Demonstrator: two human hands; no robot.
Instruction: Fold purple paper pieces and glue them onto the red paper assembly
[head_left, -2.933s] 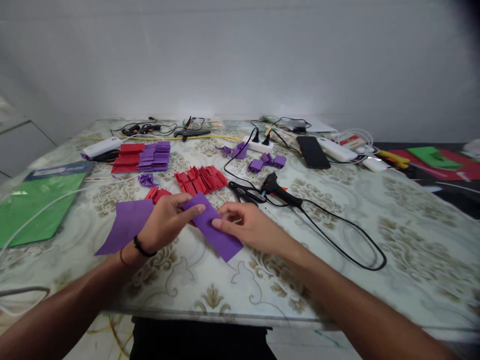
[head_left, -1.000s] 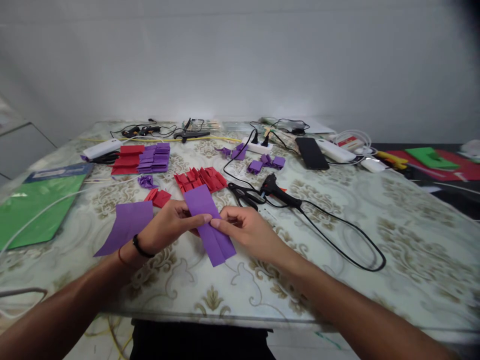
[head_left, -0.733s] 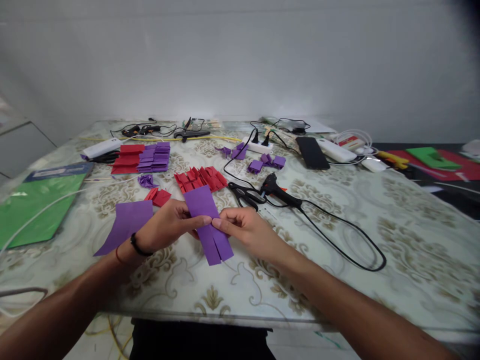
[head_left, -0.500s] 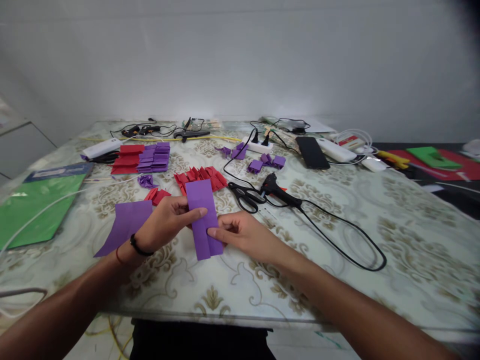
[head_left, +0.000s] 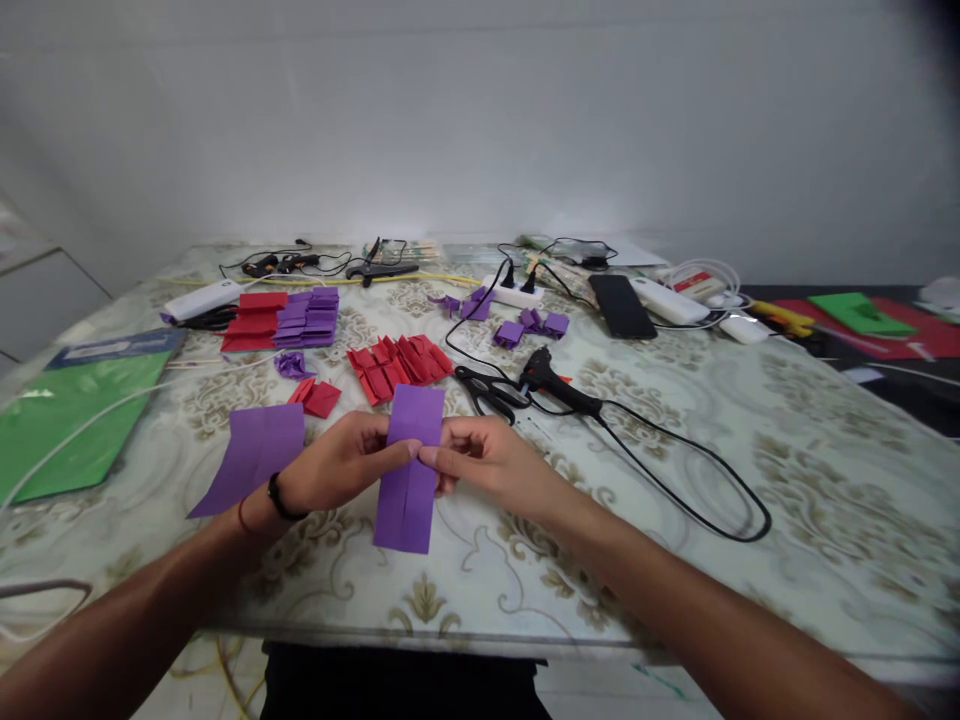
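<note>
A purple folded paper strip [head_left: 407, 505] stands nearly upright between my hands, with a lengthwise seam down its middle. My left hand [head_left: 349, 462] pinches its left side, thumb on the front face. From the right, my right hand [head_left: 480, 462] grips the same strip, its thumb tip close to the left thumb. The fingers behind the paper are partly hidden. Left of my hands lies a purple paper sheet [head_left: 255, 450]. Just beyond the strip are red folded paper pieces [head_left: 397, 365] and a smaller red piece [head_left: 319, 397].
Black scissors [head_left: 491, 392] and a corded glue gun [head_left: 559, 382] lie right of centre. Farther back are a phone [head_left: 622, 306], a power strip [head_left: 517, 292] and purple folded pieces [head_left: 307, 317]. A green paper pack [head_left: 82, 420] rests at the left.
The purple strip has come lower and nearer to me, and its two flaps now meet along the seam. My right thumb has moved up beside my left thumb.
</note>
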